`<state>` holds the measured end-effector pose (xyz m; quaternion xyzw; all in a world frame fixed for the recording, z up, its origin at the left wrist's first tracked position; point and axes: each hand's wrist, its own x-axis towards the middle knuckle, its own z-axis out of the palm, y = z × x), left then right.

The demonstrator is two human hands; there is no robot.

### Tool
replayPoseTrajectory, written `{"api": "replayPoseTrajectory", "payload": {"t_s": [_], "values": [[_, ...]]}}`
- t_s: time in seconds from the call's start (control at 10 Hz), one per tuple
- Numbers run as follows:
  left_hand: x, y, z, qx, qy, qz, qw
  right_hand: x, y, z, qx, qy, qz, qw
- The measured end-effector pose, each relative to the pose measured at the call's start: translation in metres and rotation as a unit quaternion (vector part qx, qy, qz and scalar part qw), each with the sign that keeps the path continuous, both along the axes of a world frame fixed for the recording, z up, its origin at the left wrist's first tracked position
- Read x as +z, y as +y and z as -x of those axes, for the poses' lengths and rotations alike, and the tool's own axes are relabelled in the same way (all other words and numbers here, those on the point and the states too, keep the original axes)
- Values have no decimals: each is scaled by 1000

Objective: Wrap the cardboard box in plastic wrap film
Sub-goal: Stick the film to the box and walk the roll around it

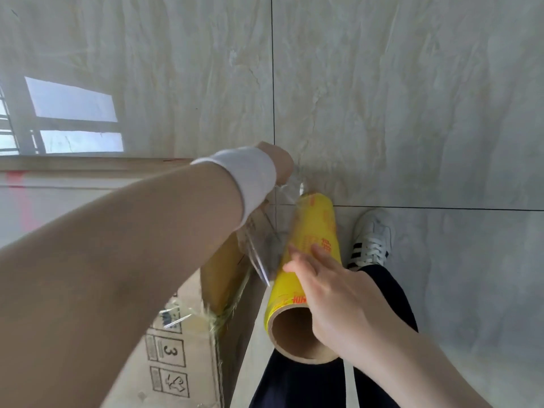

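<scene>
Surface: glossy marble-pattern tile floor [412, 113] with dark grout lines; a window reflection [70, 113] lies at upper left.

Cardboard box [188, 334]: stands on the floor at lower left, largely covered by the left forearm. Printed handling symbols and the digit "3" are visible on its near face. Bunched film clings along its right edge.

Plastic wrap roll [315, 225]: yellow, with red print and an open cardboard core facing the camera, held just right of the box, clear of the floor.

Right hand [332, 295]: grasps the near end of the roll; the fingers [300, 254] curl over its outer surface.

Film [265, 254]: a clear sheet runs from the roll up to the left hand [278, 163].

Left hand: wears a white wristband [250, 175] and is extended beyond the far end of the roll. Its fingers are hidden; the grip cannot be determined.

Also visible: a dark trouser leg [379, 290] and a white sneaker [372, 240] right of the roll.
</scene>
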<state>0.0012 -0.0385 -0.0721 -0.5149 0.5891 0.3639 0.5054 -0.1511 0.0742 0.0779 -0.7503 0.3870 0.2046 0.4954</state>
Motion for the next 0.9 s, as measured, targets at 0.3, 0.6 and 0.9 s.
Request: {"api": "replayPoseTrajectory", "payload": {"t_s": [0.3,0.6,0.9], "values": [[-63,19,8,162,24,-19,986,-9,-3,19,-157,-8,-37,987],[-70,-28,-25,390,26,123,912,-8,-46,2,-6,25,-172,985],[-115,-23,-44,139,-90,39,985,-22,-61,-34,61,43,-226,971]]}}
